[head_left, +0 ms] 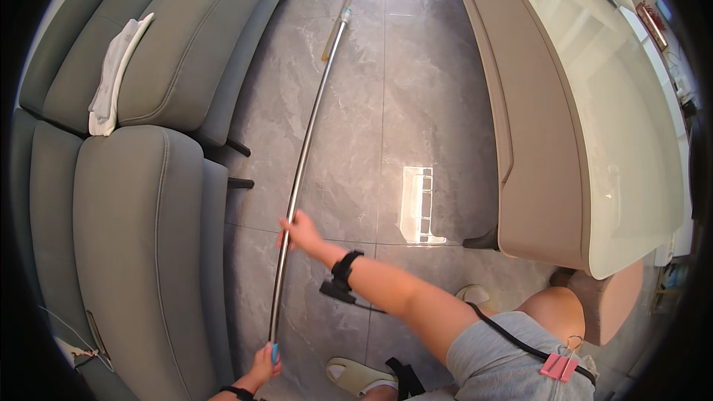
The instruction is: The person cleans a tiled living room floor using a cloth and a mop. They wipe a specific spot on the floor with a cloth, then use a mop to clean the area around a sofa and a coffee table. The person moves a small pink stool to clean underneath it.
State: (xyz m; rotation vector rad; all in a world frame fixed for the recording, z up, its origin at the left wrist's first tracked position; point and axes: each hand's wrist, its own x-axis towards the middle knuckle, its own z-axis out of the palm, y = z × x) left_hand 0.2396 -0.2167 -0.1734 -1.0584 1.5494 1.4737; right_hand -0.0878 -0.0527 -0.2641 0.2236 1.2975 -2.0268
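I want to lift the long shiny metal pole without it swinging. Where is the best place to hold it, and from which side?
Grip the long shiny metal pole near its middle, coming from the right side, where the grey tiled floor is open; the grey sofa crowds its left. The right hand already holds the shaft, and the left hand holds its near end.

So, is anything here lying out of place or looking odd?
Two things. A crumpled white cloth is draped over the grey sofa's backrest, and a clear plastic rack lies loose on the grey tiled floor beside the beige table. Nothing looks spilled or broken.
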